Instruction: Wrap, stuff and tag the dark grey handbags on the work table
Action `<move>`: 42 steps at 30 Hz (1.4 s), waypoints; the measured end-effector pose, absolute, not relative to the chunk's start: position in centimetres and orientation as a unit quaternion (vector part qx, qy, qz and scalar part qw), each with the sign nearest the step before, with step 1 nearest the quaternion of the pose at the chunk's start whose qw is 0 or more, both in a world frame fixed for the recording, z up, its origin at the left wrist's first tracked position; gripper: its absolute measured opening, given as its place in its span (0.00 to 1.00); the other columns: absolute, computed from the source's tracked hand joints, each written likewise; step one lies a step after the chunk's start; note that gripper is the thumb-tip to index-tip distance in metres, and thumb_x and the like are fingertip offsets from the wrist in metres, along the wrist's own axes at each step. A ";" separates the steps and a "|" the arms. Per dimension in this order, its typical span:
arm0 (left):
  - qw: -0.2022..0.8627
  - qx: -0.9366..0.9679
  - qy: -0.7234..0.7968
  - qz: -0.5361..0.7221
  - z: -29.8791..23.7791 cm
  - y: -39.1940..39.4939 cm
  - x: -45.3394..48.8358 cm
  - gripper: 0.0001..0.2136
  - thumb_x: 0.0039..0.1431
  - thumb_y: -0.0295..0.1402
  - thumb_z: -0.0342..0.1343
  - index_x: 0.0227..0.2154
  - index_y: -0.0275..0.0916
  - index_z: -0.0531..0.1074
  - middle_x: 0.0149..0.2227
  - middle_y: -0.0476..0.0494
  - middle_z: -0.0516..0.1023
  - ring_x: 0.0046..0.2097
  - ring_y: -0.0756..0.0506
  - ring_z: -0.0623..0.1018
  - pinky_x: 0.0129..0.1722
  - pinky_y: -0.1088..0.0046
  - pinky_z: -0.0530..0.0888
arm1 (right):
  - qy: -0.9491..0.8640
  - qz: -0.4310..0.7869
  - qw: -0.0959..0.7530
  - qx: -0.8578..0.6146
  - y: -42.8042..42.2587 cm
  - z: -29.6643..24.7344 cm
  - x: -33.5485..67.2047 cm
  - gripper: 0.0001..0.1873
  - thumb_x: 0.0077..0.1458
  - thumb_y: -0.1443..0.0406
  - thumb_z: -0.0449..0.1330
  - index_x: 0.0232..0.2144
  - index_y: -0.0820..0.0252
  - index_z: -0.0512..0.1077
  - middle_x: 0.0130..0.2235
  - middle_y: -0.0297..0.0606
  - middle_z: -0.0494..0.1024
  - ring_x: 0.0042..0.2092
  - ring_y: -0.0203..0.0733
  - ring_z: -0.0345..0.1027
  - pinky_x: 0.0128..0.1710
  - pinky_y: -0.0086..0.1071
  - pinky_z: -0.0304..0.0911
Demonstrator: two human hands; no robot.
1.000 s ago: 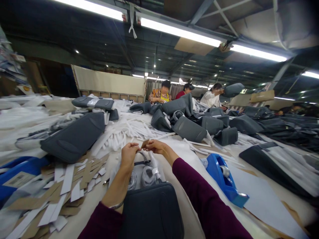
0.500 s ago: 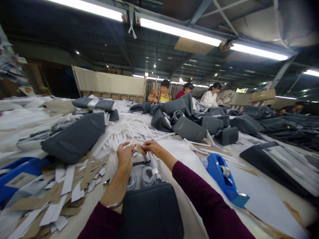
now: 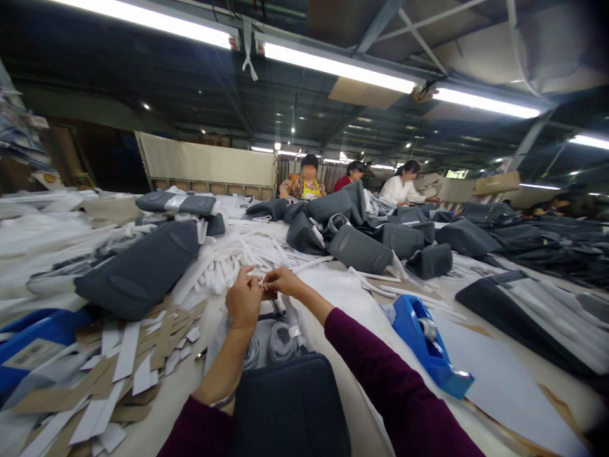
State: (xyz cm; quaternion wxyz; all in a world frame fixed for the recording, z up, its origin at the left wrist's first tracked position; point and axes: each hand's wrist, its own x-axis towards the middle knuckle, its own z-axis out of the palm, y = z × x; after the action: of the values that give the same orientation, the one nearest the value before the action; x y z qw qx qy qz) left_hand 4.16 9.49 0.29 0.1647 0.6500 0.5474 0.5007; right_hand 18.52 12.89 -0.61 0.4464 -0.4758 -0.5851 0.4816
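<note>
A small brown card tag [image 3: 269,295] hangs below the fingertips of my two hands, with a thin pale string at its top. My left hand [image 3: 243,299] is closed in a pinch at the string. Facing it, the fingers of my right hand [image 3: 284,281] pinch the same string just above the card. Under both wrists lies a dark grey bag [image 3: 292,406], flat on the table. Coiled grey straps [image 3: 281,339] in clear wrapping sit at its far end, beneath the tag. My fingers partly cover the string.
Cardboard and white paper strips [image 3: 126,355] are heaped at the left, near a blue tape dispenser [image 3: 38,343]. Another blue dispenser [image 3: 425,343] stands at the right. White tubes [image 3: 223,260] and piled grey bags [image 3: 361,244] lie ahead. Several people sit across the table.
My fingertips have drawn together over the tag. The card now hangs lower beneath them, and its string shows between my fingers. The bag stays in place.
</note>
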 end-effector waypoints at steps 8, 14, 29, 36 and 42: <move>0.083 0.685 0.510 0.514 0.0 10.6 4.3 0.16 0.50 0.43 0.56 0.36 0.35 0.73 0.35 0.38 0.74 0.39 0.38 0.73 0.42 0.61 0.70 | -0.532 0.496 0.505 -0.464 10.5 -0.2 19.6 0.04 0.42 0.73 0.63 0.24 0.63 0.71 0.22 0.28 0.70 0.25 0.30 0.60 0.30 0.26 0.56; 0.153 0.737 0.446 0.484 -0.3 10.9 5.0 0.13 0.53 0.48 0.53 0.26 0.43 0.70 0.21 0.49 0.68 0.27 0.44 0.70 0.26 0.70 0.61 | -0.550 0.505 0.495 -0.445 10.6 -1.0 20.5 0.12 0.41 0.77 0.64 0.28 0.56 0.72 0.24 0.21 0.73 0.29 0.31 0.66 0.34 0.24 0.60; 0.298 0.772 0.419 0.374 -2.3 12.1 5.4 0.15 0.47 0.27 0.49 0.37 0.39 0.75 0.39 0.41 0.81 0.36 0.44 0.79 0.36 0.70 0.75 | -0.231 0.576 0.596 -0.511 8.3 -3.6 21.4 0.04 0.53 0.74 0.59 0.31 0.63 0.71 0.24 0.33 0.74 0.23 0.33 0.65 0.28 0.29 0.63; 0.247 0.823 0.415 0.297 -1.9 11.5 5.7 0.15 0.50 0.25 0.51 0.39 0.42 0.77 0.42 0.44 0.82 0.47 0.42 0.78 0.51 0.68 0.71 | -0.172 0.553 0.654 -0.487 7.2 -3.6 22.0 0.04 0.59 0.72 0.54 0.38 0.62 0.68 0.28 0.34 0.76 0.26 0.34 0.71 0.31 0.30 0.68; 0.239 0.860 0.381 0.243 -2.1 11.3 5.9 0.14 0.51 0.27 0.52 0.36 0.45 0.80 0.41 0.45 0.82 0.46 0.41 0.78 0.49 0.69 0.71 | -0.159 0.525 0.681 -0.486 6.2 -3.5 22.0 0.05 0.62 0.70 0.53 0.40 0.60 0.67 0.31 0.35 0.78 0.28 0.34 0.73 0.31 0.29 0.69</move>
State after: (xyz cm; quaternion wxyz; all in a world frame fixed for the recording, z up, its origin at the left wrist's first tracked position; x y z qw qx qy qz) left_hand 5.86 11.31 -2.10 0.2388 0.8597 0.3809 0.2426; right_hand 22.02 6.18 -3.51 0.6808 -0.4856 -0.1590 0.5248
